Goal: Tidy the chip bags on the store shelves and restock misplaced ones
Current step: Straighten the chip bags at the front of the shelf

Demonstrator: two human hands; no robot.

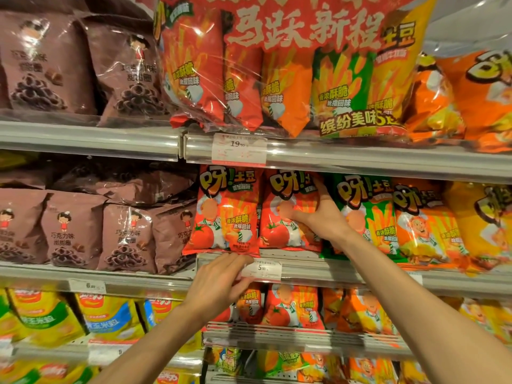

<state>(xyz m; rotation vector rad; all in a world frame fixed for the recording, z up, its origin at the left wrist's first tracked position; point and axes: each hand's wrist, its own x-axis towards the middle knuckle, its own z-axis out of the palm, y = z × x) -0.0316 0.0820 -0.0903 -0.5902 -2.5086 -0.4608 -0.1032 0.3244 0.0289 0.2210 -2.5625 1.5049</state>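
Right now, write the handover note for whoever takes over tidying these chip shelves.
Left hand: fingers curled at the bottom edge of the left red tomato chip bag, middle shelf; grip unclear.
Right hand: thumb on the second red tomato chip bag, fingers behind its right edge.
Done: both red bags stand upright, facing out.
Left: straighten the green chip bag and the orange bags beyond it; check for misplaced bags.

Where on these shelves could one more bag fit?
Hardly anywhere. Only a dark gap shows above the slumped brown bags, under the upper shelf rail. The red bags, the green bag and the orange bags stand edge to edge.
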